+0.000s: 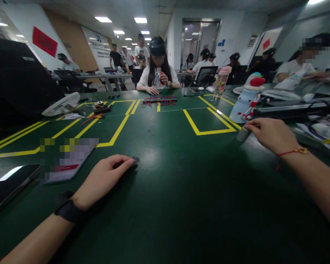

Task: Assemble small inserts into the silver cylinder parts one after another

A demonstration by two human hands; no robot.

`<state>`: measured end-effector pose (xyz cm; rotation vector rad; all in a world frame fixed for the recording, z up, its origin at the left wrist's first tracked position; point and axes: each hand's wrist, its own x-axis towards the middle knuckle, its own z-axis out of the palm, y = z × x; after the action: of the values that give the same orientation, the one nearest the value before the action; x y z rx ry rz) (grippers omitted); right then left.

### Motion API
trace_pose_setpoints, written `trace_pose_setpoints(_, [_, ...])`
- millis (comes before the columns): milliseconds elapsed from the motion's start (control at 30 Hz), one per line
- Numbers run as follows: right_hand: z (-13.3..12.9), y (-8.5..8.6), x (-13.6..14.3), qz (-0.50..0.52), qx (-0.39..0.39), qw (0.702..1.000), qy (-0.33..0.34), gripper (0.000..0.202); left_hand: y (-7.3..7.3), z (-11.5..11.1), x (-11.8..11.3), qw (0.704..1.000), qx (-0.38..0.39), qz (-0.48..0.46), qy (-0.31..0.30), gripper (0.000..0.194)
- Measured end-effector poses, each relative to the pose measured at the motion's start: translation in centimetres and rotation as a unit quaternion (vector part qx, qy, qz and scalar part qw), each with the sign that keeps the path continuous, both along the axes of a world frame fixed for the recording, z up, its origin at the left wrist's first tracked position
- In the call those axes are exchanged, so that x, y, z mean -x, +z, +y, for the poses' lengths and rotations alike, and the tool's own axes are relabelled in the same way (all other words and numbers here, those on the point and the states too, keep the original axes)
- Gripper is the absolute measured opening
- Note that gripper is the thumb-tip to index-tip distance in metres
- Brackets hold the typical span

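Low over the green table, my left hand (107, 176) is closed in a pinch on a small dark grey piece (136, 160); its kind cannot be made out because the fingertips cover part of it. Farther to the right, my right hand (273, 134) pinches the top of a grey, block-like piece (242, 135), which is tilted and close to the tabletop. A light blue bottle (240, 106) with a red and white top stands just beyond my right fingers. Left of my left hand lie a phone-like slab (74, 161) and a dark phone (12, 185).
Yellow tape lines (217, 132) mark the green table (165, 205). A bundle of coloured wires (159, 100) lies before a person (157, 73) seated opposite. Small fans (62, 104), a pink-lidded bottle (222, 82) and black cables (326, 126) sit around the sides.
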<state>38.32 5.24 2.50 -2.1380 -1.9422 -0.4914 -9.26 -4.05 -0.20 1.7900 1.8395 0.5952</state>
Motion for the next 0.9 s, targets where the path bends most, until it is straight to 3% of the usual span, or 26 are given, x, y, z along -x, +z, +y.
trace_pose_setpoints(167, [0.2, 0.0, 0.2, 0.005, -0.03, 0.999, -0.02, 0.033, 0.0, 0.0, 0.0, 1.0, 0.003, 0.001, 0.006, 0.042])
trace_pose_setpoints(333, [0.4, -0.4, -0.1, 0.066, -0.02, 0.998, -0.009, 0.03, 0.1, -0.1, 0.0, 1.0, 0.007, -0.003, 0.008, 0.041])
trace_pose_setpoints(533, [-0.3, -0.2, 0.0, 0.163, -0.038, 0.986, -0.009, 0.041, 0.2, -0.3, 0.1, 1.0, 0.005, -0.005, 0.003, 0.041])
trace_pose_setpoints(700, [-0.6, -0.5, 0.5, 0.173, -0.024, 0.984, -0.013, 0.033, 0.0, -0.3, 0.5, 1.0, 0.002, -0.005, 0.008, 0.043])
trace_pose_setpoints(900, [-0.9, -1.5, 1.2, 0.11, -0.011, 0.994, -0.016, 0.051, 0.3, -0.4, 0.2, 1.0, 0.006, -0.011, 0.011, 0.04])
